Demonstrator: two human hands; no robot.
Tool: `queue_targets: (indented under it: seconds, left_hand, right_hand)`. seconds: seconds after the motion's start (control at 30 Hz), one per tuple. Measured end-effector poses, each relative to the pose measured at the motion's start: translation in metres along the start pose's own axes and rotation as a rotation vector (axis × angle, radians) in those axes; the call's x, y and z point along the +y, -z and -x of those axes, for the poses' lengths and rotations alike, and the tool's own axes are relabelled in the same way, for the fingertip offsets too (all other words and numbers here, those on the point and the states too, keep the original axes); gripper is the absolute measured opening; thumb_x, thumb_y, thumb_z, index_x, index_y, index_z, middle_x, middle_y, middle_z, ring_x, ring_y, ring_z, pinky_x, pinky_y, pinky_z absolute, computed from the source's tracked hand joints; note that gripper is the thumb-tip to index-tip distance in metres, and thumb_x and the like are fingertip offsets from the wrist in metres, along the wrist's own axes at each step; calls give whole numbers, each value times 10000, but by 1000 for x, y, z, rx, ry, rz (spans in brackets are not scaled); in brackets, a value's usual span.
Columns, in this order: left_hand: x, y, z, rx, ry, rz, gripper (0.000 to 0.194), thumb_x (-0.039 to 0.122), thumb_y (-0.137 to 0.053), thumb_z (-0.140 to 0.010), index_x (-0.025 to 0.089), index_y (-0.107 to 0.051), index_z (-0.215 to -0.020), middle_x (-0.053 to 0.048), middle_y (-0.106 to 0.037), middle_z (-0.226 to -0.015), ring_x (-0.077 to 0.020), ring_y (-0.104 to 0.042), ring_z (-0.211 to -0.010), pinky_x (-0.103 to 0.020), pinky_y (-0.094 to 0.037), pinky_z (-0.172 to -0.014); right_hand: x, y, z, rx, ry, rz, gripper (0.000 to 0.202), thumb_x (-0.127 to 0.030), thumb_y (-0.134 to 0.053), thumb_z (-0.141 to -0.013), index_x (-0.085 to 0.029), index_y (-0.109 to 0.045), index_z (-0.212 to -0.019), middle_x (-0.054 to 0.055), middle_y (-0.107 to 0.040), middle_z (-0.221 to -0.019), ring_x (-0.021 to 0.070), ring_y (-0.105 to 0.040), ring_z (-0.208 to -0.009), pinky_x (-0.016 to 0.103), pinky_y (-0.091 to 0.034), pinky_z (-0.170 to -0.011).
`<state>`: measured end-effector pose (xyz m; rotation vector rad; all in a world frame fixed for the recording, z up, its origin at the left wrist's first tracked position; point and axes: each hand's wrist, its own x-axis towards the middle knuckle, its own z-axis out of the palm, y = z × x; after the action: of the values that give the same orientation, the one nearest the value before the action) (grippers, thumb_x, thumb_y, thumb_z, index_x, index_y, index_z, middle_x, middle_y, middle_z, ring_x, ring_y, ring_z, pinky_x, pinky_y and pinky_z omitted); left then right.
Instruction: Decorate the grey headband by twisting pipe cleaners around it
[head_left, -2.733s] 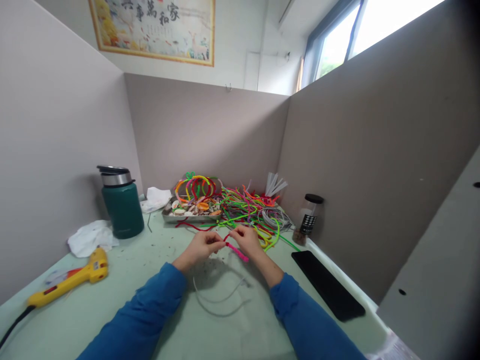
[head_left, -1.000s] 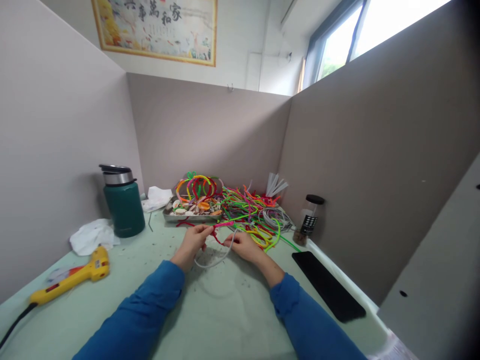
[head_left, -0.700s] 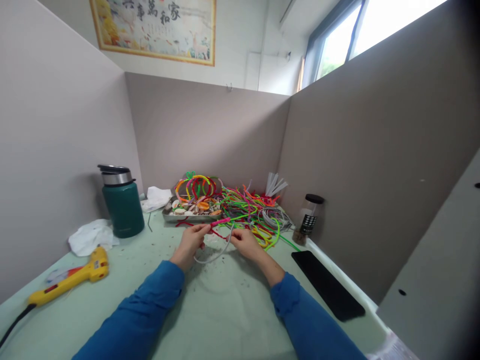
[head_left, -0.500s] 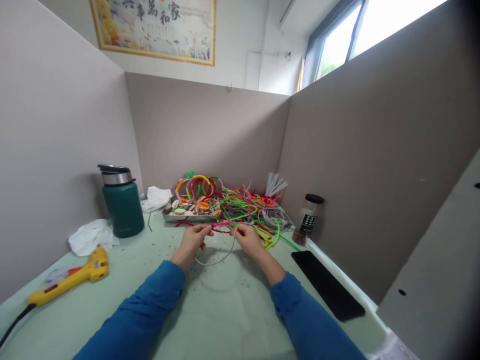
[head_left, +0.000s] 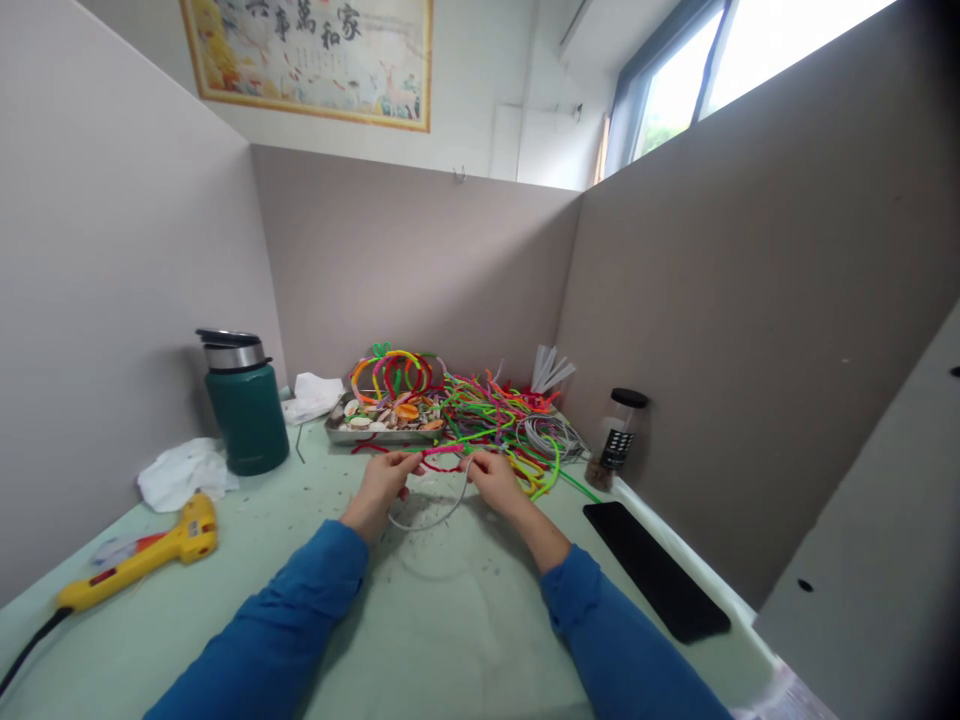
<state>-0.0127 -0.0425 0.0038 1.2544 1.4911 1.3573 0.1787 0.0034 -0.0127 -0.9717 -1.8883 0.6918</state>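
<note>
My left hand (head_left: 384, 488) is closed in a pinch on one side of a grey hoop (head_left: 429, 526) that hangs down between my hands. On the other side my right hand (head_left: 495, 480) pinches the hoop near its top. A dark red fuzzy strand (head_left: 442, 467) stretches between the fingertips of both hands, sagging slightly. Just behind it lies a pink strand (head_left: 444, 450); whether it is joined to the hoop I cannot tell. The fingertips partly hide the strand's ends.
Behind my hands are a metal tray (head_left: 382, 437) of shells and a tangled pile of coloured pipe cleaners (head_left: 487, 410). A green bottle (head_left: 246, 415) and yellow glue gun (head_left: 169, 550) stand left. At right are a jar (head_left: 616, 440) and black slab (head_left: 656, 570).
The dark red strand between my fingers has changed from nearly straight to a slight downward curve. Both hands have barely moved.
</note>
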Motion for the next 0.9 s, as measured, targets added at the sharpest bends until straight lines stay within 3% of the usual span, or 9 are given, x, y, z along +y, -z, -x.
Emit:
queue_targets:
  seconds: [0.1,0.17,0.33,0.53,0.7,0.9]
  left_hand:
    - [-4,0,-2,-12,-23,-26,463,526,-621,-620,109,-646,-821,5,-580,-545,-52,-344,-335,-211,-291,-333]
    - [-6,0,-2,-44,-56,-75,455,527,-615,-621,118,-647,-818,-10,-619,-628,-51,-351,-341,-214,-295,-334]
    - [-2,-1,2,-159,-136,-253,390,512,-574,-654,129,-643,-690,-3,-602,-587,-66,-364,-356,-218,-271,-367]
    - [3,-8,8,-196,-304,-447,318,410,-532,-695,137,-639,-571,6,-555,-500,-105,-430,-476,-220,-289,-485]
    - [1,-13,10,-214,-316,-528,294,360,-507,-702,129,-640,-578,4,-550,-519,-115,-454,-530,-226,-305,-539]
    - [2,-15,12,-271,-256,-478,312,370,-466,-722,125,-624,-610,26,-478,-465,-104,-403,-469,-222,-279,-487]
  right_hand:
    - [2,3,-3,131,-34,-33,380,-406,-401,-847,-150,-654,-729,31,-626,-685,148,-544,-659,231,-379,-609]
    - [2,4,-4,144,-30,-65,379,-422,-409,-845,-149,-662,-772,44,-645,-739,159,-561,-707,239,-395,-640]
    - [-7,3,-1,1,74,-131,286,-376,-499,-806,-140,-654,-765,23,-625,-718,142,-542,-677,224,-393,-613]
    - [-18,-2,10,-211,119,-46,183,-271,-527,-787,-162,-656,-857,14,-635,-761,119,-530,-652,205,-379,-589]
    - [-15,-10,16,-143,180,202,127,-228,-513,-783,-185,-630,-810,-10,-600,-660,106,-496,-584,203,-330,-551]
    - [-14,-15,17,-94,188,292,88,-203,-516,-750,-185,-594,-787,-16,-581,-637,109,-491,-574,207,-301,-532]
